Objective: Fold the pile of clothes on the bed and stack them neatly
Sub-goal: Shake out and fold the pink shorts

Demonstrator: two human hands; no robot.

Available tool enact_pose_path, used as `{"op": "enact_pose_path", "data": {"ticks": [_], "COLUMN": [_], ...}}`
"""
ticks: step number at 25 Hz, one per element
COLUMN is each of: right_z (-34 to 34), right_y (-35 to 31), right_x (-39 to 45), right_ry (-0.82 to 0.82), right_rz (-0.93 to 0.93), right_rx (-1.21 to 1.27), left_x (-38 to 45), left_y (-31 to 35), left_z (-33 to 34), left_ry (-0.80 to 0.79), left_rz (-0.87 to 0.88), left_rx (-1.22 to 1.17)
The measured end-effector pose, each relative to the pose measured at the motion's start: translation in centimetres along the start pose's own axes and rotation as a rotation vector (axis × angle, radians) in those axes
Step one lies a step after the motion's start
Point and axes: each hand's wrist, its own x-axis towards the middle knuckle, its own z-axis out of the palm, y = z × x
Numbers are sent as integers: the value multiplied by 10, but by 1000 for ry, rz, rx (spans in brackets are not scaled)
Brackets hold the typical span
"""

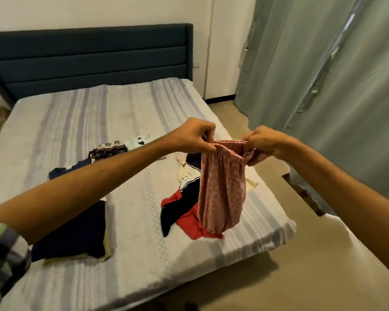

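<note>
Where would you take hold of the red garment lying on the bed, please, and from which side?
I would probably grip the red garment at its near edge, coming from the foot of the bed. That part lies bare on the bedspread; further back a navy garment lies across it, and the pink garment, pinched by left hand and right hand, hangs in front.

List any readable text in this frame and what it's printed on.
"not" and "to": small dark print on the cream cloth lying in the unfolded heap on the striped bed cover; further lines below are too blurred to read.
Dark marks on the white folded garment farther up the bed: too small to read.
The pink dotted elastic-waist garment, gripped by the left hand and right hand, carries no text.
</note>
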Motion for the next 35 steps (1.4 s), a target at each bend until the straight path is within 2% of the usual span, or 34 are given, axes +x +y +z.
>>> {"op": "enact_pose_path", "data": {"ticks": [3,8,13,15,18,20,22,24,27,29,31,32,33,34,35], "right_z": [31,102,154,169,190,208,240,284,361,411,440,458,474,490,508], "right_y": [-70,-174,-254,-282,-295,-271,-223,-159,-47,35,122,161,189,207,218], "right_x": [59,175,276,298,301,288,272,258,253,240,236,231,219,199,176], "right_ry": [50,175,127,91,68,10,-74,-93,-74,-177,-255,-260,-136,-182,-381], "right_rz": [11,-43,22,-13,-39,-100,-174,-246,-335,-290,-105,-18,-22,-46,-59], "right_rx": [-17,-202,208,363,519,507,417,228,-102,-284,-369,-391,-495,-618,-657], "left_x": [10,39,50,45,21,-9,-50,-93,-150,-194,-237,-255,-271,-282,-290], "left_y": [-66,-205,-309,-328,-332,-335,-343,-355,-381,-397,-408,-408,-405,-398,-391], "left_z": [-49,-109,-165,-187,-201,-191,-156,-93,36,130,218,253,283,302,316], "left_ry": [77,62,252,336,378,343,238,65,-103,-200,-304,-357,-381,-404,-410], "left_rz": [-112,-197,-191,-157,-102,-81,-105,-180,-333,-485,-614,-631,-616,-605,-586], "left_rx": [37,452,558,525,428,399,435,416,331,224,98,28,-32,-92,-150]}}
